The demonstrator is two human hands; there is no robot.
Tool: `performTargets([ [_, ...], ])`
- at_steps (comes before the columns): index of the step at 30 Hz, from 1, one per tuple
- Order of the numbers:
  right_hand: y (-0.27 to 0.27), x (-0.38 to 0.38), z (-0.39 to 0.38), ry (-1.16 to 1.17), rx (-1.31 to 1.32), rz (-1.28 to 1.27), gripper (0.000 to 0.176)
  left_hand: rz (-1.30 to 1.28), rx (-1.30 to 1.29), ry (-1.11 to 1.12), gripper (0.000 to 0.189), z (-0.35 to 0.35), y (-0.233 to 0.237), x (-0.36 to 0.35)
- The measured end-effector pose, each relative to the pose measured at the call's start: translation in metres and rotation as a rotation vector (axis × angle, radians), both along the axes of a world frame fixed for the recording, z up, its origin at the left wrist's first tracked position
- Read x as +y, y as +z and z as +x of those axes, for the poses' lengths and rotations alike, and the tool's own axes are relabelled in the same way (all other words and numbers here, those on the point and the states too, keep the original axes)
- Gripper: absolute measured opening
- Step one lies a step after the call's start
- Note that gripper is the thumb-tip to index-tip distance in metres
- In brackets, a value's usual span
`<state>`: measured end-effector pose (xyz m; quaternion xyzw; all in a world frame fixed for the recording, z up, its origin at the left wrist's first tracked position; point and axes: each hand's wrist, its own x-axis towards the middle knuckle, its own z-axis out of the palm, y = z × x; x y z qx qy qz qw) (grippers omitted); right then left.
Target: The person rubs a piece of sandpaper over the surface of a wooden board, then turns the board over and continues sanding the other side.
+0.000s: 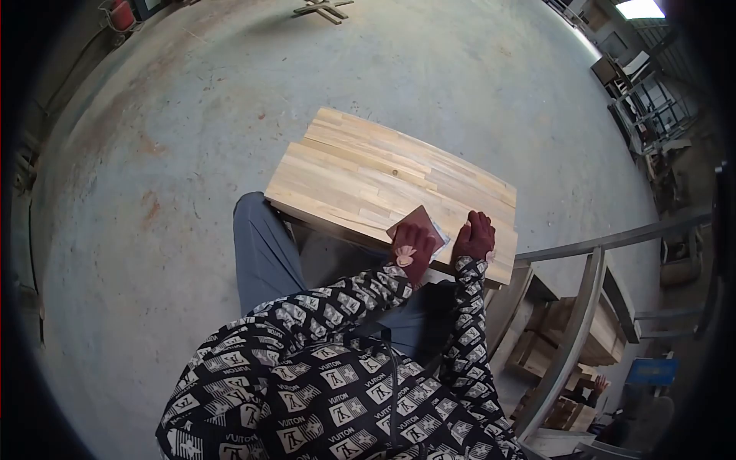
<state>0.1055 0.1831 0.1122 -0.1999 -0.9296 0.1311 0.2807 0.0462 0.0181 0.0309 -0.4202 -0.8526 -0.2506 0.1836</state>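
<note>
My left hand (414, 249), in a dark red glove with a hole at the back, presses a brown square of sandpaper (405, 221) onto a wooden panel (337, 175). Its fingers curl over the sheet, and a pale edge shows beside them. Just to the right, my right hand (475, 236), gloved alike, rests on the panel near its right end with fingers stretched forward and nothing visible in it. The panel is pale wood made of joined strips, with a stepped seam along its length. It sits in front of me above my knees; its support is mostly hidden.
Metal frame bars (590, 307) stand close on my right, with wooden pieces (594, 333) behind them. Another person's hand (600, 382) shows there. A wooden cross-shaped piece (323, 9) lies farther off on the concrete floor (192, 123). Racks (652, 103) line the right side.
</note>
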Motion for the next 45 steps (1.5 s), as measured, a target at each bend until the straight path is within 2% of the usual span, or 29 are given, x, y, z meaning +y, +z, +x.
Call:
performTargets([
  [3,-0.003,0.002,-0.001,-0.005,-0.013,0.001,0.025,0.210,-0.212,-0.117,0.029,-0.010,-0.055,-0.008],
  [4,-0.010,0.006,-0.001,0.001,0.031,0.017,0.024,0.169,-0.129,-0.055,0.033,-0.020,0.003,-0.039],
  [5,-0.010,0.005,-0.001,-0.002,0.028,0.008,0.024,0.254,-0.175,-0.068,0.047,-0.040,-0.031,-0.066],
  [7,-0.004,0.002,-0.002,0.004,0.043,0.008,0.023,0.103,-0.095,0.127,0.038,-0.073,0.036,-0.117],
  [8,-0.003,0.003,-0.001,-0.011,-0.012,-0.007,0.024,0.116,0.050,0.231,0.040,-0.093,0.001,-0.139],
  [9,-0.004,0.005,-0.001,-0.020,-0.009,-0.017,0.024,0.017,0.197,0.306,0.042,-0.107,0.008,-0.158],
  [10,-0.005,0.005,-0.002,-0.024,0.004,-0.012,0.025,-0.147,0.057,0.343,0.038,-0.108,0.046,-0.167],
  [14,-0.011,0.004,-0.001,-0.013,0.081,0.040,0.026,-0.181,0.072,0.500,0.029,-0.102,0.014,-0.136],
  [16,-0.012,0.006,-0.001,0.000,0.099,0.064,0.027,-0.029,0.117,0.348,0.023,-0.068,0.037,-0.094],
  [17,-0.012,0.006,-0.001,0.011,0.103,0.079,0.027,0.001,-0.062,0.216,0.036,-0.056,0.024,-0.075],
  [18,-0.012,0.007,-0.002,0.010,0.058,0.057,0.027,0.149,0.007,0.194,0.021,-0.036,0.031,-0.052],
  [21,-0.019,0.016,0.000,0.013,-0.119,0.027,0.031,0.113,-0.080,-0.078,0.024,-0.017,0.030,-0.021],
  [23,-0.063,0.020,0.003,0.021,0.025,-0.234,0.039,0.128,-0.217,-0.106,0.047,-0.018,0.056,-0.017],
  [25,-0.071,-0.003,0.004,0.153,0.035,-1.242,0.051,0.147,-0.185,-0.085,0.026,-0.026,0.070,-0.011],
  [26,-0.058,-0.044,-0.010,0.332,0.386,-1.503,0.058,0.139,-0.253,-0.126,0.035,-0.028,0.067,-0.007],
  [27,-0.011,-0.085,-0.015,0.266,0.450,-1.656,0.063,0.136,-0.250,-0.124,0.035,-0.026,0.062,-0.005],
  [29,-0.001,-0.101,-0.015,0.207,0.454,-1.586,0.051,0.229,-0.384,-0.213,0.050,-0.020,0.053,-0.006],
  [31,-0.021,-0.076,-0.013,0.180,0.361,-1.606,0.049,0.126,-0.383,-0.290,0.060,-0.028,0.072,-0.030],
  [33,-0.026,-0.055,-0.011,0.100,0.349,-1.615,0.041,0.113,-0.221,-0.666,0.065,-0.049,0.074,-0.049],
  [34,-0.021,-0.050,-0.009,0.038,0.412,-1.421,0.040,0.007,-0.187,-0.730,0.067,-0.061,0.069,-0.059],
  [36,0.031,-0.049,-0.001,-0.041,0.393,-1.007,0.039,0.109,-0.396,-0.479,0.066,-0.081,0.059,-0.089],
  [37,0.051,-0.045,0.005,-0.063,0.317,-0.795,0.038,0.209,-0.180,-0.267,0.066,-0.099,0.029,-0.099],
  [38,0.047,-0.039,0.000,0.021,0.439,-0.489,0.038,-0.059,-0.102,0.006,0.062,-0.127,0.045,-0.113],
  [39,0.058,-0.033,-0.001,0.066,0.377,-0.254,0.041,-0.038,-0.019,0.230,0.060,-0.154,0.038,-0.127],
  [41,0.083,-0.038,-0.002,0.144,-0.044,0.038,0.036,-0.124,0.027,0.571,0.059,-0.192,0.052,-0.157],
  [42,0.055,-0.038,-0.009,0.175,-0.154,-0.011,0.035,-0.127,-0.160,0.607,0.059,-0.205,0.043,-0.167],
  [43,-0.001,-0.032,-0.018,0.420,0.174,-0.222,0.034,-0.130,-0.349,0.641,0.059,-0.215,0.030,-0.169],
  [44,-0.048,-0.041,-0.017,0.367,0.010,-0.163,0.036,-0.106,-0.245,0.657,0.058,-0.216,0.019,-0.166],
  [45,-0.033,-0.073,-0.024,0.189,-0.254,0.106,0.040,-0.119,-0.177,0.694,0.060,-0.213,0.018,-0.159],
])
